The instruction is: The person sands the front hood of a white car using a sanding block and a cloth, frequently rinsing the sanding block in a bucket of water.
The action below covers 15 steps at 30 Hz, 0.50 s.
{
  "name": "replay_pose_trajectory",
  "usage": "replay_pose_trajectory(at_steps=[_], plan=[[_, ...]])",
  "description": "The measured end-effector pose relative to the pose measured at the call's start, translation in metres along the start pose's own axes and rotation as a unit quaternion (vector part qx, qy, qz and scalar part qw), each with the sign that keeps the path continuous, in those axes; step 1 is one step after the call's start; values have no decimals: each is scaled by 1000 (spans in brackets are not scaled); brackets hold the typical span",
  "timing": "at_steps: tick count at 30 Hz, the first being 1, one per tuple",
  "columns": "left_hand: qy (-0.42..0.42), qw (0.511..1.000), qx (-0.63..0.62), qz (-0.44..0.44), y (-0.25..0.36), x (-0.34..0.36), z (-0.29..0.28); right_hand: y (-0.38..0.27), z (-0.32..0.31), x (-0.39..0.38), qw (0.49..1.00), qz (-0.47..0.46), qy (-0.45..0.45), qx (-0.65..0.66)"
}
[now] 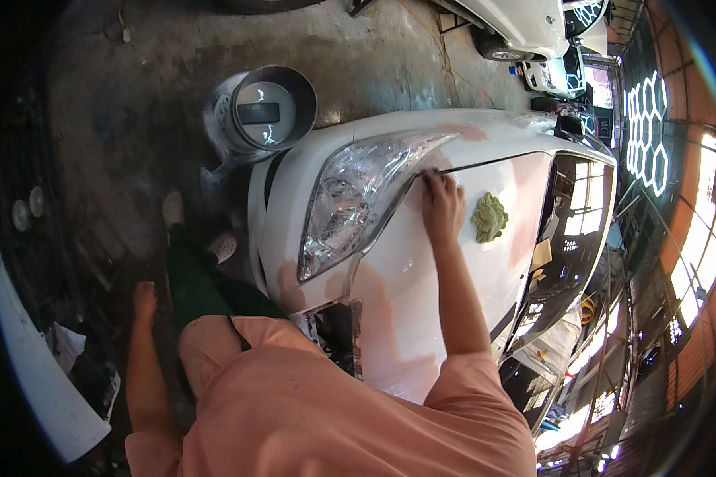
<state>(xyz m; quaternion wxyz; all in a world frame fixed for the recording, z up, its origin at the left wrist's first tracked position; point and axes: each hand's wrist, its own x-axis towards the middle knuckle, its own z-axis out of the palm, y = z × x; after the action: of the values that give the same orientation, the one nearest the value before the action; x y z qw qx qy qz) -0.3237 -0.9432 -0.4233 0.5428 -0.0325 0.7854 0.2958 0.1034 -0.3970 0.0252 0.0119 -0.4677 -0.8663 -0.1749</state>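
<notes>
My right hand (444,205) presses down on the white car body (410,238), by the seam behind the headlight (354,195). Its fingers are closed on a small dark piece (429,172), mostly hidden under the fingertips; it could be sandpaper, but I cannot tell. A crumpled green cloth (490,217) lies on the panel just right of that hand. Dull pinkish patches (378,306) mark the paintwork around the headlight and the panel edges. Down at my side, away from the car, hangs my left hand (145,302), fingers curled in, with nothing visible in it.
A round bucket (304,87) of liquid stands beyond the car's front corner, a dark rectangular shape showing inside. Wet concrete floor (167,95) surrounds it. Another white car (525,28) stands at the far right. A pale curved panel (36,358) is at the left.
</notes>
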Motion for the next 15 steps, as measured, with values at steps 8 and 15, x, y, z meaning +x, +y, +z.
replay_pose_trajectory(at_steps=[8, 15], plan=[[-10, 999, 4, -31, 16, -7, 7, 7, -2, 21, 1000, -11, -3, -5], [7, 1000, 0, -23, 24, -11, 16, 2, 8, -36, 997, -70, -19, 15]])
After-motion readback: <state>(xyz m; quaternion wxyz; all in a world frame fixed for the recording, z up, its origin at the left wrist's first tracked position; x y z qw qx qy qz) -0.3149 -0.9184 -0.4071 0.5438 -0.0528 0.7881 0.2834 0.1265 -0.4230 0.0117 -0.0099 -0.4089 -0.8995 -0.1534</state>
